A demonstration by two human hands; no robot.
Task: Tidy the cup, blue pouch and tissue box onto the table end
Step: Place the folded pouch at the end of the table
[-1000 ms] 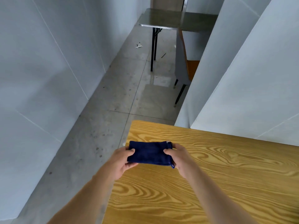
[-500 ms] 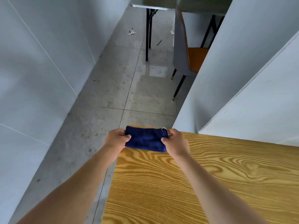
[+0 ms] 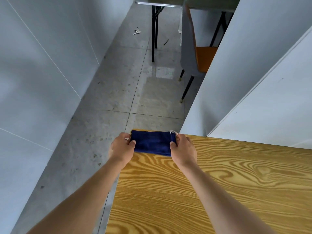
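Reaching forward over the wood-grain worktop (image 3: pixel 219 191), both forearms are extending toward its far left corner. The left hand (image 3: pixel 120 150) is gripping the left end of the blue pouch (image 3: pixel 152 143), with the thumb lying on top and the other fingers curled at the pouch's edge. The right hand (image 3: pixel 183 150) is pinching the right end in the same manner, thumb on top. The pouch is lying flat across the corner, its far edge level with the worktop end; whether it is resting fully on the surface or being held just clear cannot be told. A pale tab or cord (image 3: pixel 173 132) is showing at its far right corner.

As a judgement of progress, the pouch is arriving at the table end but is not yet released. The cup and the tissue box are not in view, so their status cannot be assessed; either may be remaining to be moved.

Beyond the worktop, the grey tiled floor (image 3: pixel 118 98) is running between white wall panels (image 3: pixel 42 73) toward a chair with an orange seat (image 3: pixel 202 58) and a dark-legged table (image 3: pixel 157 2).
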